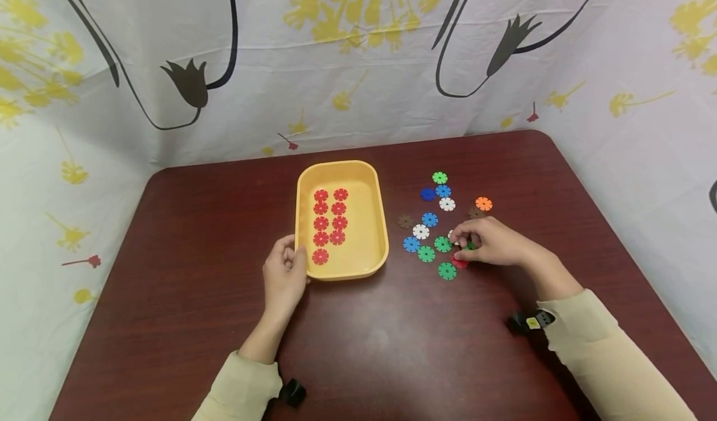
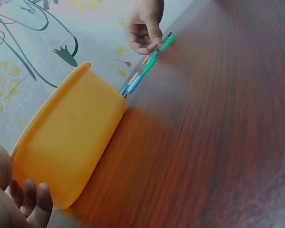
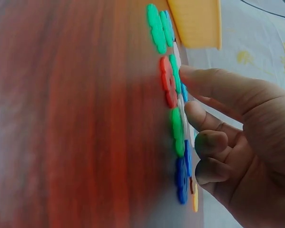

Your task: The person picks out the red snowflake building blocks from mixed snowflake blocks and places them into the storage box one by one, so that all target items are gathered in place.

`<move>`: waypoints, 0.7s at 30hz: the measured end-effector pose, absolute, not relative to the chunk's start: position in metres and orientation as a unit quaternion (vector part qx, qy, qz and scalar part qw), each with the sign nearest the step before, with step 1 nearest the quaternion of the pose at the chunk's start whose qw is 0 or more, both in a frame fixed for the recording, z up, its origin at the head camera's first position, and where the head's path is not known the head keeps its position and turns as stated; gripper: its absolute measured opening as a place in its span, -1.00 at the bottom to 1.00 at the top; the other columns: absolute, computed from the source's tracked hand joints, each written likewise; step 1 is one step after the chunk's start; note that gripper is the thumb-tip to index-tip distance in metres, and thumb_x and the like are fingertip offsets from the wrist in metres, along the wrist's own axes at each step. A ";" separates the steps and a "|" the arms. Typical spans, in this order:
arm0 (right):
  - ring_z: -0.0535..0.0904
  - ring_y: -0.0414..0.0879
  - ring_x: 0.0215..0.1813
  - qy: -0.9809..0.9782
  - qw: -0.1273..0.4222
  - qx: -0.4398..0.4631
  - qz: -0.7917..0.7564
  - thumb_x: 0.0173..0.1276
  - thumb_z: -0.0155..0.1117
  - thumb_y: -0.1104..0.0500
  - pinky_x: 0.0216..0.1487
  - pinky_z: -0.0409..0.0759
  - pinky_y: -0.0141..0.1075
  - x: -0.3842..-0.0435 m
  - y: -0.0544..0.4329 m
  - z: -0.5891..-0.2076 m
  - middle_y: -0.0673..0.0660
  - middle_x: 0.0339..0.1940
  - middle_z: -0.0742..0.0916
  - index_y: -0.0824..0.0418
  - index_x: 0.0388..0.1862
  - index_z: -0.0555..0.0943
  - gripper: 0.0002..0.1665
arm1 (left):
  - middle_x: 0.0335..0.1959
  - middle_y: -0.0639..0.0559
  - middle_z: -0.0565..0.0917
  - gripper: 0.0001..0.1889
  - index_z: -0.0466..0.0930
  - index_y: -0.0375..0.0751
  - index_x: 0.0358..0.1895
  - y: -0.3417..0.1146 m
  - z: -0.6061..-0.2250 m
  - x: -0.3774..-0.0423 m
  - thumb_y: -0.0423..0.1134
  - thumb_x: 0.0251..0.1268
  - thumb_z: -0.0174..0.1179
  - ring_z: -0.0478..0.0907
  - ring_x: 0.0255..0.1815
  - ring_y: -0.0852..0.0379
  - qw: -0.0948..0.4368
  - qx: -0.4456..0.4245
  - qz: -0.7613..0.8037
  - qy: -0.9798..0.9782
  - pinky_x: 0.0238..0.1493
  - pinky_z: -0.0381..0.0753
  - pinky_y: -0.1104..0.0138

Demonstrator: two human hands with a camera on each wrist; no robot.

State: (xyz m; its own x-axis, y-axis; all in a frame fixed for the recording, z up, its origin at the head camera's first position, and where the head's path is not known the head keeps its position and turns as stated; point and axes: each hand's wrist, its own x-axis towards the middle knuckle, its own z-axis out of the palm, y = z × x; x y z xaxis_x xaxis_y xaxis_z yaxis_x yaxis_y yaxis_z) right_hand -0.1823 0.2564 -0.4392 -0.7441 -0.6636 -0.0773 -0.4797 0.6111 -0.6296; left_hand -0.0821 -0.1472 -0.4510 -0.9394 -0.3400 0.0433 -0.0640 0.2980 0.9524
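My left hand (image 1: pixel 284 276) grips the near left corner of a yellow plastic tray (image 1: pixel 366 268), thumb at the rim and fingers curled by the outer wall. Inside the tray, red notched discs (image 1: pixel 320 223) lie in two columns on its left side. My right hand (image 1: pixel 487 240) hovers over loose discs right of the tray, thumb and forefinger apart. Close by its thumb, a red disc (image 3: pixel 168 81) lies on the table, partly hidden in the head view. Green discs (image 1: pixel 447 271) sit beside it, and a dark blue disc (image 3: pixel 181 180) is below the fingers in the right wrist view.
Blue discs (image 1: pixel 429 220), white discs (image 1: pixel 421 231), brown discs (image 1: pixel 406 222), an orange disc (image 1: pixel 484 204) and a light green disc (image 1: pixel 439 177) are spread over the dark red table (image 1: pixel 370 352). A patterned cloth (image 1: pixel 358 103) hangs behind the table's far edge.
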 end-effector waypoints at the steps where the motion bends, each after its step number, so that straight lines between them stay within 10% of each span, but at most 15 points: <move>1: 0.34 -0.23 -0.57 0.884 0.158 -0.321 -0.301 0.20 0.58 0.13 -0.51 0.37 -0.38 -0.181 0.258 -0.439 -0.11 -0.46 0.59 0.13 -0.19 0.71 -0.75 | -0.57 -0.05 0.51 -0.69 0.53 -0.35 0.18 -0.147 -0.451 -0.082 -0.31 0.47 0.12 0.50 -0.74 0.13 0.120 0.126 -0.578 -0.797 -0.72 0.53 0.37; 21: 0.39 -0.11 -0.29 0.887 0.193 -0.314 -0.277 0.02 0.69 0.13 -0.34 0.42 -0.32 -0.177 0.256 -0.435 0.00 -0.33 0.52 0.08 -0.29 0.57 -0.58 | -0.56 -0.06 0.52 -0.68 0.53 -0.33 0.20 -0.148 -0.451 -0.082 -0.31 0.47 0.12 0.49 -0.73 0.14 0.113 0.128 -0.580 -0.796 -0.71 0.53 0.37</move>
